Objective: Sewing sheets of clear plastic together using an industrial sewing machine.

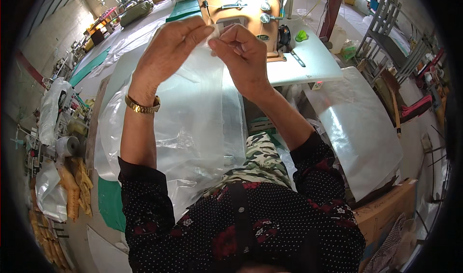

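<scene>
A large translucent white plastic sheet [193, 109] drapes over my lap and up to the work table. My left hand [171, 51], with a gold watch [142, 105] on its wrist, is closed, thumb and fingers pinched at the sheet's upper edge. Close beside it my right hand [243, 61] is also pinched, its fingertips at the same pale edge. The exact bit between the fingertips is too small to make out. Just beyond both hands stands a tan sewing machine [270, 3], whose lower front they partly cover.
The machine sits on a pale table [316, 63] with a bright green object [301, 35] on it. Right of my legs lies a stack of translucent sheets [359, 128], with a cardboard box [388, 210] below. A grey chair [386, 36] stands far right. Plastic bundles [52, 186] crowd the left.
</scene>
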`<action>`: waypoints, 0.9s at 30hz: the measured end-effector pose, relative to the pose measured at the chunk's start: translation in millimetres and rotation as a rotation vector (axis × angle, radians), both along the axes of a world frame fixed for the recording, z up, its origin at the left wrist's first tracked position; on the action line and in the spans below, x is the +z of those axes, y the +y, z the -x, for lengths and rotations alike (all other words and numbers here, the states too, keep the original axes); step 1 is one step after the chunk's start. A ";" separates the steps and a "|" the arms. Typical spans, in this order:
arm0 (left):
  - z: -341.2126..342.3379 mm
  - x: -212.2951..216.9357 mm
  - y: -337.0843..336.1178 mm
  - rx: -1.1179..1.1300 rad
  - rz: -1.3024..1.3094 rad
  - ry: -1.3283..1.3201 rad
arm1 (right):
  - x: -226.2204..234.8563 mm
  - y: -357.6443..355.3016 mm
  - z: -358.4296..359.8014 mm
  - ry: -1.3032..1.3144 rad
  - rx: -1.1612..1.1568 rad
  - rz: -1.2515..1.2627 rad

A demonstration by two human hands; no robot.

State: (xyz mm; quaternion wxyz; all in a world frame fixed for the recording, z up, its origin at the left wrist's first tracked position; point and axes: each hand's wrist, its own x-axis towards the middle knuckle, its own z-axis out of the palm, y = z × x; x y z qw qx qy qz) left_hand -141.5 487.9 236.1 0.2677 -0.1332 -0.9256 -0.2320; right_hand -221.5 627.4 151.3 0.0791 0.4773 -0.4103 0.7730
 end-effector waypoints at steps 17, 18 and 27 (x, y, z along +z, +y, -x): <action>34.2 21.7 -35.9 0.137 0.107 0.369 | -74.9 9.9 -41.7 0.024 -0.347 -0.376; 32.1 24.3 -35.7 0.080 0.044 0.291 | -79.7 16.3 -35.7 0.016 -0.356 -0.369; 21.1 14.7 -3.0 -0.022 -0.297 0.268 | -74.9 36.5 -25.3 -0.078 -0.175 -0.296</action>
